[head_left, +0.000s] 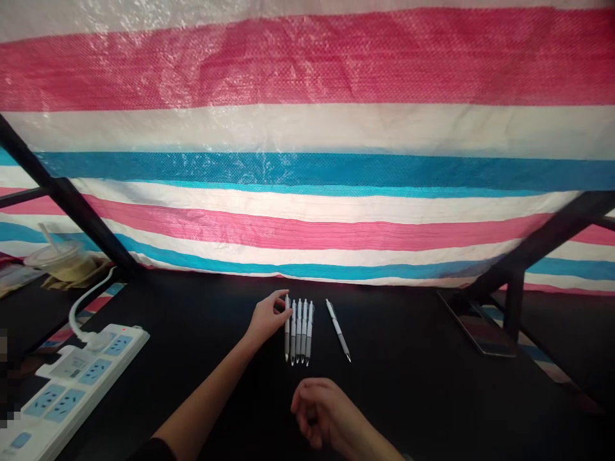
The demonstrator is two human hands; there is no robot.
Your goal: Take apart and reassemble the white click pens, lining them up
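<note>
My left hand [270, 316] pinches the leftmost white-and-grey pen [287, 328] near its upper end, between thumb and fingers. Right beside that pen, several matching pens [301, 331] lie side by side in a row, with their tips toward me. A single pen [339, 330] rests apart on the right, slightly slanted, its tip also toward me. My right hand [323, 411] hovers below the row with fingers loosely curled in, and no object shows in it.
The pens lie on a black table [408, 384]. A white power strip [91, 378] with a plugged-in cord sits at the left. Farther left stands a lidded plastic cup [67, 259]. A dark phone-like slab [475, 325] lies at the right, near a black frame leg [515, 301]. Behind hangs a striped tarp [307, 173].
</note>
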